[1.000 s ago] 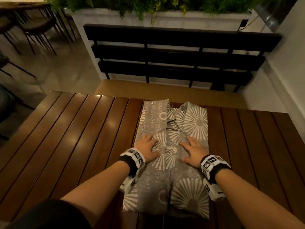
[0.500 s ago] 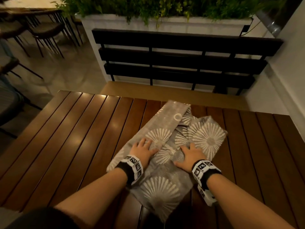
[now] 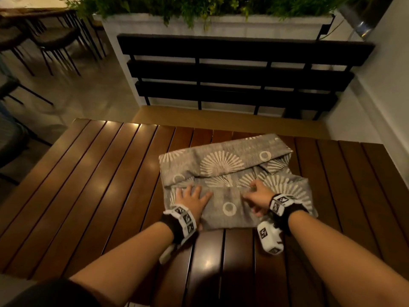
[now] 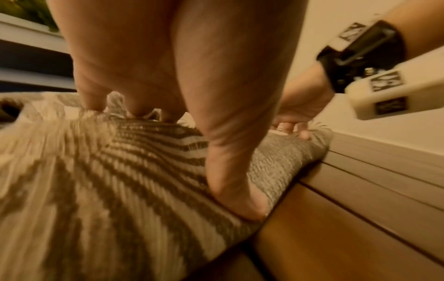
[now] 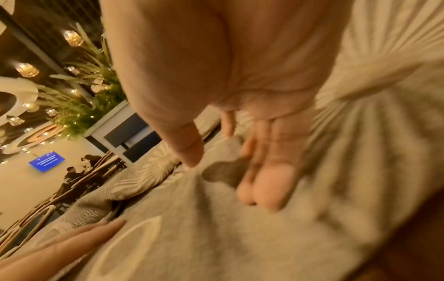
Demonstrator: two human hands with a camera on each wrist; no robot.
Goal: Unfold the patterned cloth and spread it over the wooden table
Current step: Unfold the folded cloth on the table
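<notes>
hands (image 3: 223,199) on cloth (image 3: 223,165), right fingertips hidden

Patterned cloth (image 3: 223,165): woven fabric, matt, coarse visible weave. Tabletop (image 3: 106,173): slatted dark wood, smooth, glossy varnish with light reflections.

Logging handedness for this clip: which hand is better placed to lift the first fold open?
Probably the right hand: its fingers curl at a fold edge of the grey sunburst-patterned cloth, while the left hand presses flat.
</notes>
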